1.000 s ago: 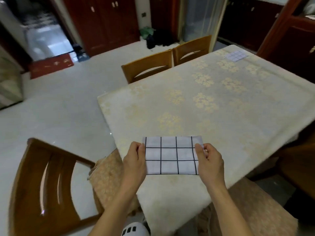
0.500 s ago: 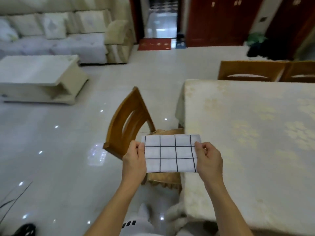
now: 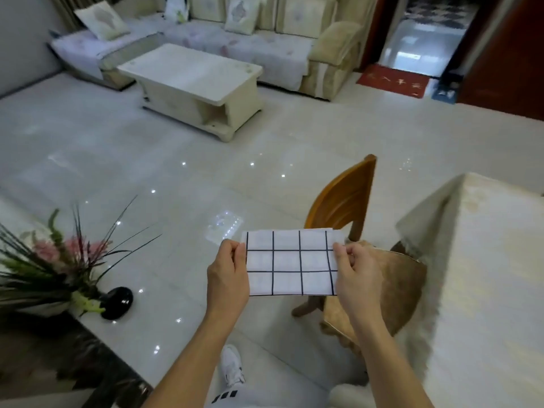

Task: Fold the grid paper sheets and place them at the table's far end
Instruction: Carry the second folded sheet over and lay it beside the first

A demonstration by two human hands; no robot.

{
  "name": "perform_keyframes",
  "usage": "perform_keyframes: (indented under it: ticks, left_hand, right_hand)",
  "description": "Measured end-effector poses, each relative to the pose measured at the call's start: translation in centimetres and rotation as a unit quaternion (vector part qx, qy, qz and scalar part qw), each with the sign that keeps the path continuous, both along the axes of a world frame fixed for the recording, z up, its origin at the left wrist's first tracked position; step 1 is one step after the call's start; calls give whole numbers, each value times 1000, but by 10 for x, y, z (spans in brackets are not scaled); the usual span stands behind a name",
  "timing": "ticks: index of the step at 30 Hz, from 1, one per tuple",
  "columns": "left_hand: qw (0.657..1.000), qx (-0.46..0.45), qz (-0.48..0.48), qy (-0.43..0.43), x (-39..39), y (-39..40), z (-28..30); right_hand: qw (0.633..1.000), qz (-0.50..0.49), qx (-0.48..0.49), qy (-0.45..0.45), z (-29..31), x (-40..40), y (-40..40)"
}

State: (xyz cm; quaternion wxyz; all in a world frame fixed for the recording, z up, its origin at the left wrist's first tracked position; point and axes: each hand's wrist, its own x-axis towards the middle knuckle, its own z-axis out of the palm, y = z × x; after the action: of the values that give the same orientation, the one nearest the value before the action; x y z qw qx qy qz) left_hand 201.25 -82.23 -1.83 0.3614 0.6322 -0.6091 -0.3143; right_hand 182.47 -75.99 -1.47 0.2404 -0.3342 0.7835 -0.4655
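Soft even daylight, pinpoint glare on the glossy floor (image 3: 182, 172) beyond the hands, wide-angle bending at edges, slight blur

Two bare forearms, no sleeves in view down to the bottom edge. Left hand (image 3: 228, 279) and right hand (image 3: 357, 279) without rings, watches or gloves. Light grey trousers (image 3: 235, 400) with a short row of black bars printed at the front. One white lace-up sneaker (image 3: 232, 366) below, laces and tongue white too.
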Motion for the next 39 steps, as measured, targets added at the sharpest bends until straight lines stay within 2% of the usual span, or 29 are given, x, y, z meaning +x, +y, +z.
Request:
perform_keyframes:
  ticks: [12, 19, 28, 39]
  left_hand:
    - [999, 18, 20, 18, 136, -146, 7]
    - [998, 36, 41, 30, 166, -192, 0]
    - [1000, 14, 24, 8, 145, -281, -4]
    - [999, -22, -16, -21, 38, -436, 15]
  right_hand:
    - [999, 44, -19, 19, 1, 130, -157]
    - [997, 72, -10, 21, -1, 156, -212]
    - [997, 63, -19, 27, -10, 135, -300]
    - [999, 4, -45, -7, -4, 30, -442]
